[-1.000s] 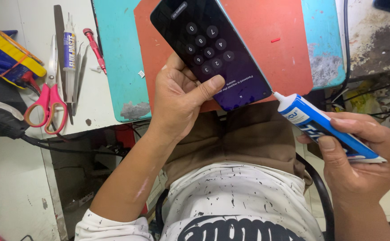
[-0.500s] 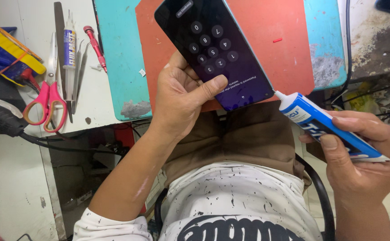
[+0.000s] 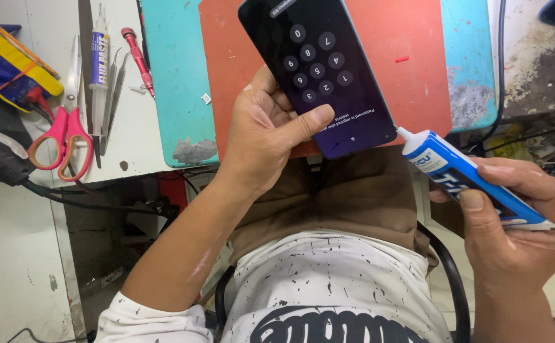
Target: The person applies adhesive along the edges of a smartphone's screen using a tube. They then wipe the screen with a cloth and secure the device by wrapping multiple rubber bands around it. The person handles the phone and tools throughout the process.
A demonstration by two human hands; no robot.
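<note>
Above the lap, at the near edge of the tabletop (image 3: 150, 152): one smartphone (image 3: 318, 76), dark, screen lit with a number keypad, tilted with its lower end toward the person. Left hand (image 3: 264, 136) clamped on it, thumb across the lower screen, fingers behind the back.

Right of it: one glue tube (image 3: 468, 178), blue and white, with a narrow white nozzle. Right hand (image 3: 519, 228) closed around the tube body, thumb on top. Nozzle tip sits at the phone's lower right corner; it appears to touch the edge, though the view is too coarse to be sure. The hands are apart, each on its own item.

Under the phone: orange mat (image 3: 411, 70) lying on a teal mat (image 3: 179, 76), the latter worn at its near corners.

Left part of the tabletop, well apart from the hands: pink-handled scissors (image 3: 67, 121), a white syringe-type tube (image 3: 99, 70), metal tweezers (image 3: 115, 95), a red-handled screwdriver (image 3: 136, 54), a yellow and blue item (image 3: 10, 60) partly cut off by the frame.

Below: a black cable (image 3: 87, 200) along the tabletop's edge.
</note>
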